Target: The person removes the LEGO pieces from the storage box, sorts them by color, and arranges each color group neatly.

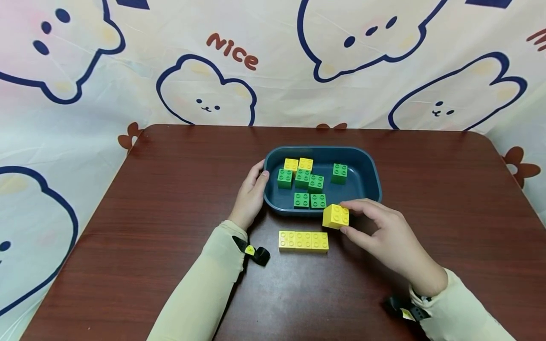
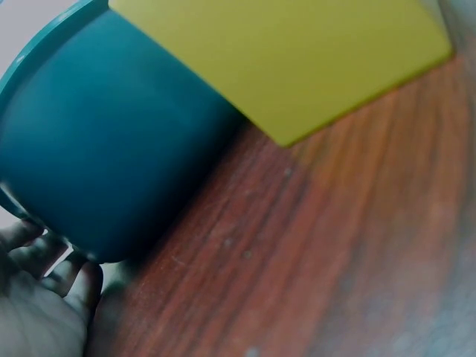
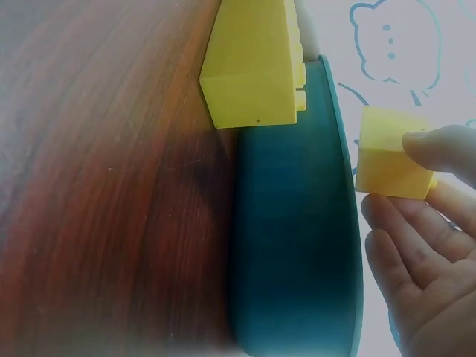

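A yellow block was held off the worktop, pinched between the thumb and fingers of the right hand. In the head view it overlapped the near rim of a blue tray, toward the right; the right wrist view showed it higher than that rim, its studs toward the palm. The left hand lay against the tray's left end, thumb and fingers touching the outside; whether it gripped or merely rested there, I could not tell.

In front of the tray, just beside its near wall, a row of three yellow blocks sat studs up, touching side to side. Inside the tray were six green blocks, one of them apart to the right, and two yellow ones at the back left.

Pale sleeves covered both forearms, with a dark strap at the left wrist. Behind the worktop hung a light cloth printed with blue-outlined animals and the word "Nice".
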Demonstrator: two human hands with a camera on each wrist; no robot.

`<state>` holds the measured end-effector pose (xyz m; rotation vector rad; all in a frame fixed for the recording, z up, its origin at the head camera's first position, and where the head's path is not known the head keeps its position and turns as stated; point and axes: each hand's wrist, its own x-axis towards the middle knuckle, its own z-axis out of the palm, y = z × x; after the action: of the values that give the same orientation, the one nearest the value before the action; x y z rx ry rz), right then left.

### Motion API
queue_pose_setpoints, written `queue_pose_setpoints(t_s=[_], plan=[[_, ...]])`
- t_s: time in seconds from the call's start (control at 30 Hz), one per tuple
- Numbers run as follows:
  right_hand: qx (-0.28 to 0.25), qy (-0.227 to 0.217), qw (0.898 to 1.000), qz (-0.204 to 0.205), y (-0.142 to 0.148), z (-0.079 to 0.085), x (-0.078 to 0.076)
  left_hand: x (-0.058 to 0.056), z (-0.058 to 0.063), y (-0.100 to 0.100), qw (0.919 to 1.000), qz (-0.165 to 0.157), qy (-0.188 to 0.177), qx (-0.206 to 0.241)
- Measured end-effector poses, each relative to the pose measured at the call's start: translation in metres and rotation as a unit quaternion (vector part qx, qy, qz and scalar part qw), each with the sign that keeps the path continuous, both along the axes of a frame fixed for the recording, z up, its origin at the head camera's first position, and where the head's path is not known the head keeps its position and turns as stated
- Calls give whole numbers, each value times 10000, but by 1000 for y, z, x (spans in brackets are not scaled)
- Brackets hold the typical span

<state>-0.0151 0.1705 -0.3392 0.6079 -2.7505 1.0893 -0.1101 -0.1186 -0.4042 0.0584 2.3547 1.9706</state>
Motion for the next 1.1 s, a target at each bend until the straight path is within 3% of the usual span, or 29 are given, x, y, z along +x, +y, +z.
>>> queue_pose_setpoints(t_s=[0.2, 0.4, 1.1], plan=[[-7, 4, 10000, -10, 3, 0, 5, 0, 0, 0, 10000, 13, -73, -34], [34, -315, 9994, 137, 4, 2, 9, 1, 1, 0, 10000, -5, -68, 8], [379, -915, 9937, 530, 12, -4, 5, 1, 2, -1, 9999, -17, -105, -20]])
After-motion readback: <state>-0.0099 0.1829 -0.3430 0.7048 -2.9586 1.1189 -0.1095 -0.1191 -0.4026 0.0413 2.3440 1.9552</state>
